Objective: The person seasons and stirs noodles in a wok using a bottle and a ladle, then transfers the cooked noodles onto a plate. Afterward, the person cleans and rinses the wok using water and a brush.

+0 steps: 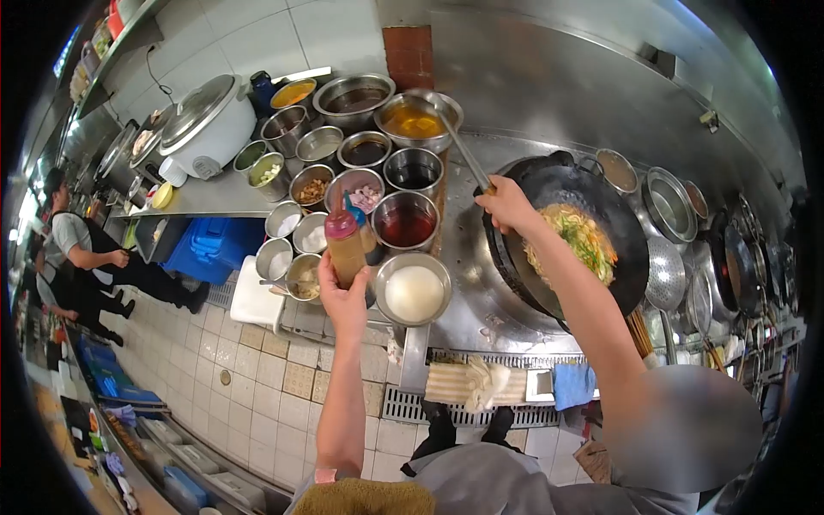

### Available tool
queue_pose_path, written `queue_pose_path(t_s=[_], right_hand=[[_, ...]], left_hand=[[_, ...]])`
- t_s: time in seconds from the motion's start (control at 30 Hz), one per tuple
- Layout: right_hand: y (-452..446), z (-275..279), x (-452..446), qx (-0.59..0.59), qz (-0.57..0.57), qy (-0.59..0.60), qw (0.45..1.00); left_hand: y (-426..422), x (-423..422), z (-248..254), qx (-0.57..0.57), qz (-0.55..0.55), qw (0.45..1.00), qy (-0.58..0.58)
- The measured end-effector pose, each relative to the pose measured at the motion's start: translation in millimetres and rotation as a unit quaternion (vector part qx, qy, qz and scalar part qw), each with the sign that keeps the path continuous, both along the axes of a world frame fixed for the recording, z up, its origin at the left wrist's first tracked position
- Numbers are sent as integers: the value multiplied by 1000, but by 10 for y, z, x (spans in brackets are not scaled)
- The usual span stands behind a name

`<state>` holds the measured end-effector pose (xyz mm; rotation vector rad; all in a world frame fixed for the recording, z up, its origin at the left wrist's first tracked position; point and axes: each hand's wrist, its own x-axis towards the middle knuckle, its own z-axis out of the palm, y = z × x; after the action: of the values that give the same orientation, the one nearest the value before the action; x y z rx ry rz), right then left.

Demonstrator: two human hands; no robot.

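My left hand is wrapped round a squeeze bottle with a red cap and brownish contents, held upright beside the seasoning bowls. My right hand grips the handle of a metal ladle, whose head dips into a steel bowl of yellow-orange liquid. Below and right of that hand, a dark wok on the stove holds noodles with green and orange strips. A bowl of white stuff is right of the bottle, and a bowl of dark red liquid lies just above it.
Several steel bowls and a large lidded cooker stand on the left counter. Strainers and pans hang or rest at the right. A striped cloth lies along the front edge. Two people stand at the far left.
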<state>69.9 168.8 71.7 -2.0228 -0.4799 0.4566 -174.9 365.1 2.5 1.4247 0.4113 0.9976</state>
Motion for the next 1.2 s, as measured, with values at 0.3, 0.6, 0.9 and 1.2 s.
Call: queue_pose_path(t_s=[0.3,0.6,0.9,1.2], right_hand=[[291,-25,83,229,-55,261,936],[-1267,-300,-1095,622,-3,517,589],[-2538,-175,-1723,331,-285,279,855],[-3518,350,-3088,139,-302,224,916]], left_hand=[[437,173,-526,-19,52,998,23],[308,417,-1003,76,174,965,179],[82,224,-973,79,125,979,140],[-1022,-1016,-888,49,-10,980,190]])
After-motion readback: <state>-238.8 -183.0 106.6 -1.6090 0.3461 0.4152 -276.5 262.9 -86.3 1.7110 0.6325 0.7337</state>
